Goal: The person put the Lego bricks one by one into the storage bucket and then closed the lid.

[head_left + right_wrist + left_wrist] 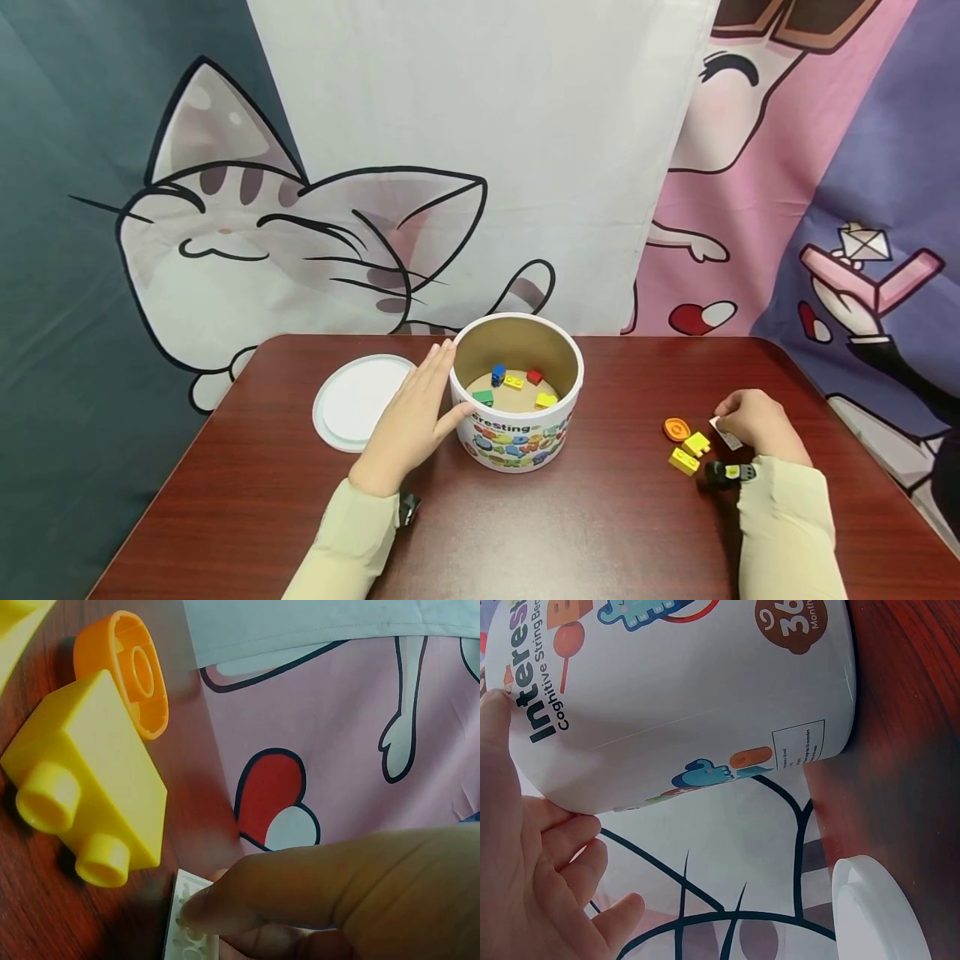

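On the dark red table [585, 533] stands the printed tub [517, 457]; my left hand [415, 421] lies, fingers extended, against its side. My right hand [759, 421] pinches the white studded piece [730, 439], table's right side. Step, I judge: pick-up; next move calls for a steady pinch and lift.

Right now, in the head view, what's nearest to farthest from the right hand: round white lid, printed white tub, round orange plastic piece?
1. Round orange plastic piece: just left of the right hand.
2. Printed white tub: farther left.
3. Round white lid: left of the tub.
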`<state>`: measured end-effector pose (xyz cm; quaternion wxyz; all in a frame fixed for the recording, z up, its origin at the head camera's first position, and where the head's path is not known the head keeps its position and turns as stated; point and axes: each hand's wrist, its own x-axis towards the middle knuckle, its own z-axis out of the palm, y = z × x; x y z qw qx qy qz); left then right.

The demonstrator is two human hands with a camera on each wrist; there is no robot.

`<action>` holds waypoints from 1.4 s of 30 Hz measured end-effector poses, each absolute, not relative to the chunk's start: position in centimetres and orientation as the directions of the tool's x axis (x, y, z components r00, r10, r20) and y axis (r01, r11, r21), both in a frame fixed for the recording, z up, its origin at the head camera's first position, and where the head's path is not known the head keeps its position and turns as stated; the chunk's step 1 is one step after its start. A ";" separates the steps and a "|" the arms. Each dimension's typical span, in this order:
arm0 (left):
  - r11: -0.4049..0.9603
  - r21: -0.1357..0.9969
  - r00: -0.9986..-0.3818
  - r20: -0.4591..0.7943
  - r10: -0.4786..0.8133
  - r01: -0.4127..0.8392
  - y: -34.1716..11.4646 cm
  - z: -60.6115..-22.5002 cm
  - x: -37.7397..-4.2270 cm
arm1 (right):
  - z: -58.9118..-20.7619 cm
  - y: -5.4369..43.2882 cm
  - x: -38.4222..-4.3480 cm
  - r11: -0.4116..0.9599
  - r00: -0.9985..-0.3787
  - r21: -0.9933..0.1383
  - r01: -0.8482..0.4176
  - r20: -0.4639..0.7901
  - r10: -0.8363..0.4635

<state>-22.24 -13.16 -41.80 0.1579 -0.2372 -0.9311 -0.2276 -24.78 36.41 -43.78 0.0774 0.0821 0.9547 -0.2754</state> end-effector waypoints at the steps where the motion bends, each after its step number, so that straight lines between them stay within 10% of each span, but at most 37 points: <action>1: 0.783 0.349 -0.836 0.404 0.370 0.515 -13.2 -41.8 -22.2 | -43.8 36.4 -24.8 0.828 -0.973 -0.522 0.204 -0.199 0.115; 42: 0.776 0.352 -0.833 0.402 0.380 0.523 -13.2 -42.0 -22.3 | -41.0 29.2 -25.2 0.750 -0.991 -0.654 -0.097 0.130 -0.015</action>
